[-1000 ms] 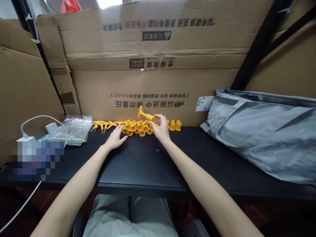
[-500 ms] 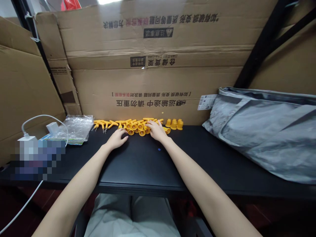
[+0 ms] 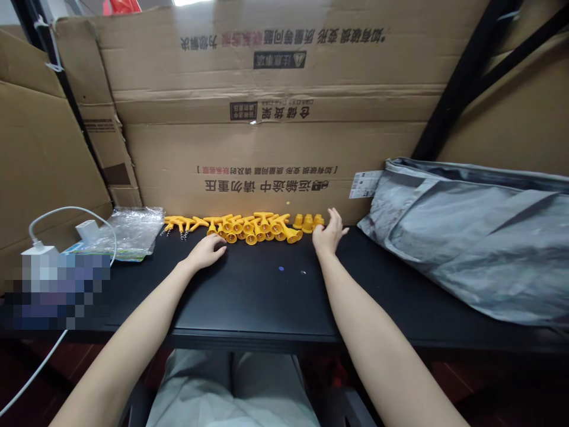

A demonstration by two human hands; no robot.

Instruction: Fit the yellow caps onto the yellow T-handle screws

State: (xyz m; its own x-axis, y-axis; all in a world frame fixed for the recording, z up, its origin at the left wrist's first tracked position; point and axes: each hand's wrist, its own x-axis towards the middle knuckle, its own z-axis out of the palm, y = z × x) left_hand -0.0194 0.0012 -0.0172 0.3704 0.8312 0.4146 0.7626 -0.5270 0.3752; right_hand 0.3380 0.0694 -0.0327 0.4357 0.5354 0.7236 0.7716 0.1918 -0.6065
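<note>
A row of several yellow plastic funnel-shaped pieces [image 3: 255, 228] lies on the black table [image 3: 262, 296] against the cardboard wall. Several yellow T-handled hooks [image 3: 184, 224] lie at the row's left end, and three small yellow caps [image 3: 307, 223] stand at its right end. My left hand [image 3: 205, 251] rests flat on the table, fingertips just short of the row, holding nothing. My right hand [image 3: 328, 235] hovers with fingers spread right beside the small caps, also holding nothing.
A clear plastic bag [image 3: 133, 232] lies at the left, next to a white charger with its cable [image 3: 66, 228]. A large grey bag [image 3: 475, 237] covers the table's right side. Cardboard sheets [image 3: 275, 118] wall off the back and left.
My right hand set the lifted yellow piece down into the row, then moved right to the small caps with fingers spread. My left hand stayed put.
</note>
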